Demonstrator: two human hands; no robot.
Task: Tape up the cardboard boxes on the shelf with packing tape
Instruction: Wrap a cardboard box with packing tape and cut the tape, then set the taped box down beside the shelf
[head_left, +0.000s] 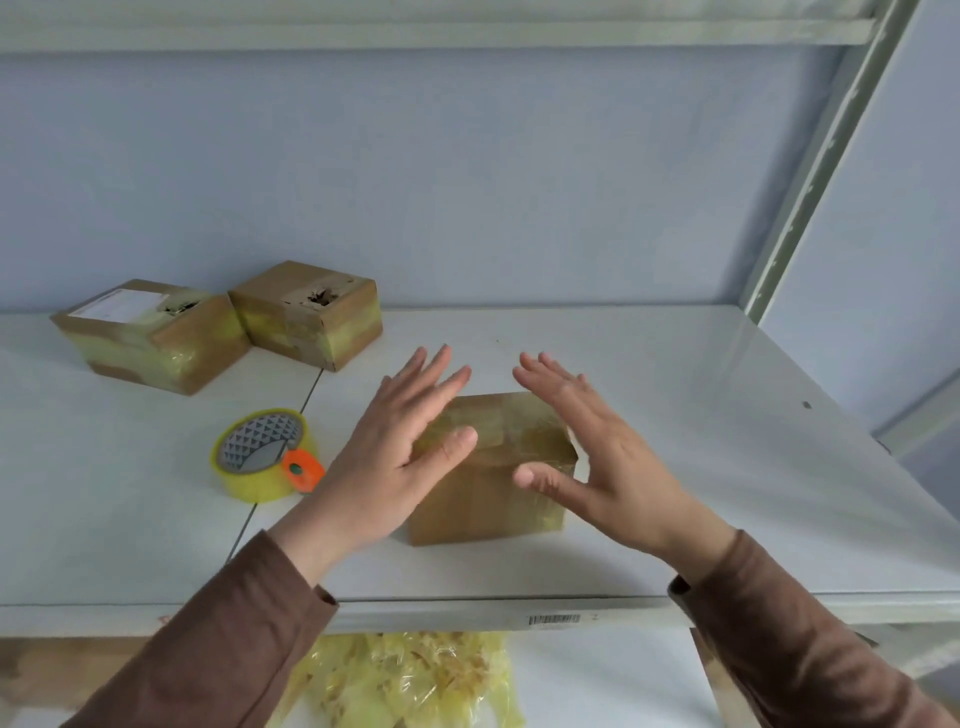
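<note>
far left on the white shelf (675, 467) sit two cardboard boxes touching at a corner, the labelled box (150, 335) and the torn-top box (311, 314), both banded in yellowish tape, each with a ragged hole in its top. nearer, just left of the hands, the tape roll (265, 454) lies flat with an orange cutter (303, 470) at its edge; nobody holds it

the left hand (400, 452) is spread with fingers straight, palm down beside the left flank of the small box (493, 467), thumb over its top; it grips nothing, and whether it touches the cardboard i cannot tell. the box stands in the middle near the front lip, its top and front already glossy with tape. the right hand (597, 452) mirrors it on the other side, fingers straight and apart, thumb reaching toward the front upper edge, holding nothing. both brown-sleeved forearms come in low over the shelf's front edge

my guess is this box's taping is about finished and the hands are smoothing or about to move it; next would call for pressing down loose tape edges, then setting it with the others. below the shelf lies a yellow plastic bag (415, 680)
</note>
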